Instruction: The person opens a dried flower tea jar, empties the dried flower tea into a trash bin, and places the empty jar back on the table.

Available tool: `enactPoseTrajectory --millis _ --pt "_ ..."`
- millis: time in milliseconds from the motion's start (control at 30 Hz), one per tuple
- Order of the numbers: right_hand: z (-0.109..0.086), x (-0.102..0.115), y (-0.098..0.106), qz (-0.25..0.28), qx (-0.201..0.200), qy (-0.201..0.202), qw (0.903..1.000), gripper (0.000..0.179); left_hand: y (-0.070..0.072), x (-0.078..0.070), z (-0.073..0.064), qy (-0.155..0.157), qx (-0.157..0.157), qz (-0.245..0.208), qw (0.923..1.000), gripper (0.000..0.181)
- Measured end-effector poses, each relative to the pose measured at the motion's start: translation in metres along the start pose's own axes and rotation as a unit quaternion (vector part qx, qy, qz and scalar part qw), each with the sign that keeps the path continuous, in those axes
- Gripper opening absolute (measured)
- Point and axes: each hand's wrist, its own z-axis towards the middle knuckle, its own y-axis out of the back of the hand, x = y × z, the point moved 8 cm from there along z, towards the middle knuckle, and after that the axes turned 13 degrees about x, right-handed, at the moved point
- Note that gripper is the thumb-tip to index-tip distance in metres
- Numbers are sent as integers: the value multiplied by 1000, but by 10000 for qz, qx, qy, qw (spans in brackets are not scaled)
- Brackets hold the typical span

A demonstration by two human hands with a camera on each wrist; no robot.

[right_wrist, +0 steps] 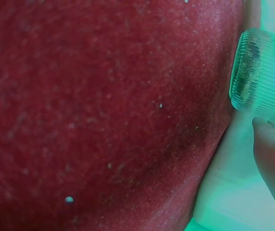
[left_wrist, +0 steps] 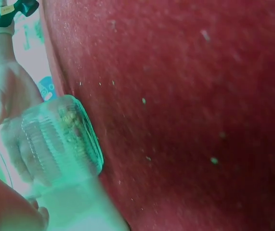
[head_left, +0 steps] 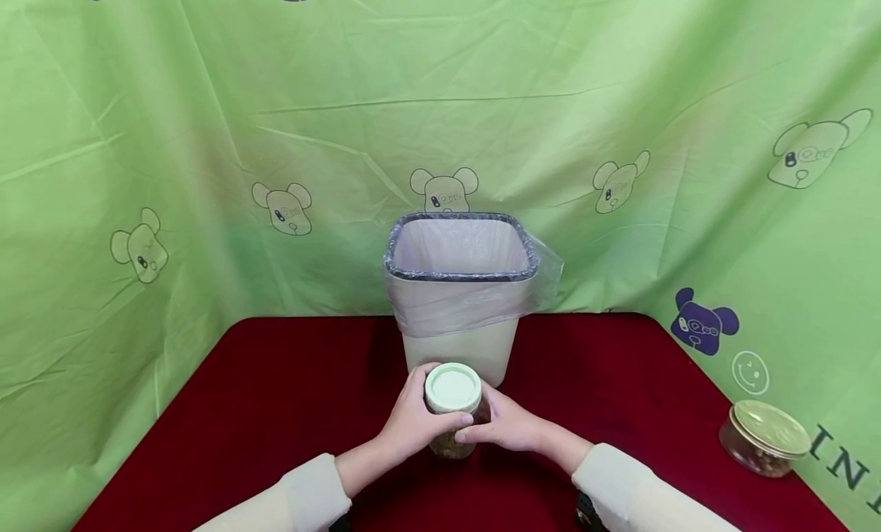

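Observation:
A ribbed clear jar (head_left: 450, 446) with a pale green lid (head_left: 453, 387) stands at the front middle of the red-covered table. Small brownish pieces lie at its bottom, seen through the wall of the jar (left_wrist: 74, 130) in the left wrist view. My left hand (head_left: 411, 416) grips it from the left, thumb across the front just under the lid. From the right, my right hand (head_left: 511, 423) holds its side, with the thumb in front and the fingers partly hidden behind. Part of the left hand (right_wrist: 274, 144) also shows beside the jar in the right wrist view.
Close behind the jar stands a white bin (head_left: 457, 352) lined with a clear bag, with a dark rim (head_left: 461, 276). A round, lidded clear container (head_left: 764, 444) with pieces inside sits at the table's right edge. Green printed cloth (head_left: 440, 134) hangs around the table (head_left: 296, 394).

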Motion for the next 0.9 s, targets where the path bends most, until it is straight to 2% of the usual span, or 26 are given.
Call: enactPoseTrajectory --millis 167,333,600,767,900 --pt "0 0 1 -60 -29 -128 9999 76 1 3 3 -147 462 -227 9986 82" --pt "-1 -1 2 -93 -71 -225 9997 76 3 3 10 -371 906 -236 9949 76" --pt "-2 -3 1 -66 -92 -218 9997 75 4 4 19 -547 1601 -754 9827 71" --pt "-2 -2 1 -109 -72 -103 9999 76 5 4 24 -689 1953 -883 9743 72" --pt "-2 -1 1 -128 -70 -46 9999 77 4 3 27 -671 2084 -817 9723 71"
